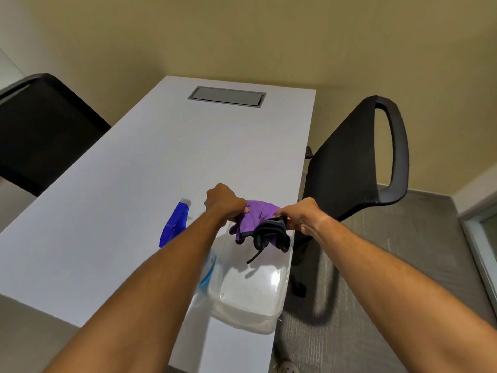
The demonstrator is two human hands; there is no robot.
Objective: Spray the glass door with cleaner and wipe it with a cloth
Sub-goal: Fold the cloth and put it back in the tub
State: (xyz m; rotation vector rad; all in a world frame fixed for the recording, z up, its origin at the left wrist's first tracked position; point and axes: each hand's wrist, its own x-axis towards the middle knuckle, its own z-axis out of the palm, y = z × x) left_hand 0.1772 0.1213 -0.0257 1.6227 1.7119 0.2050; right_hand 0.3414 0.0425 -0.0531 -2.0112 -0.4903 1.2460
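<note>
You're just starting: your left hand [224,201] and right hand [302,214] pinch the cloth [254,216] above the tub [250,286]. The spray bottle [176,223] lies untouched on the table [107,211]; spraying and wiping remain.

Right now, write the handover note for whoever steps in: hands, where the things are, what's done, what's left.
Left hand and right hand each pinch an edge of the purple cloth with black trim, held above the clear plastic tub.
The blue spray bottle lies on the white table, left of the tub, untouched by either hand.
Done: cloth picked up.
Left: take the bottle, spray the glass door, wipe it. No door identifiable here; only a glass-like panel at the right edge.
</note>
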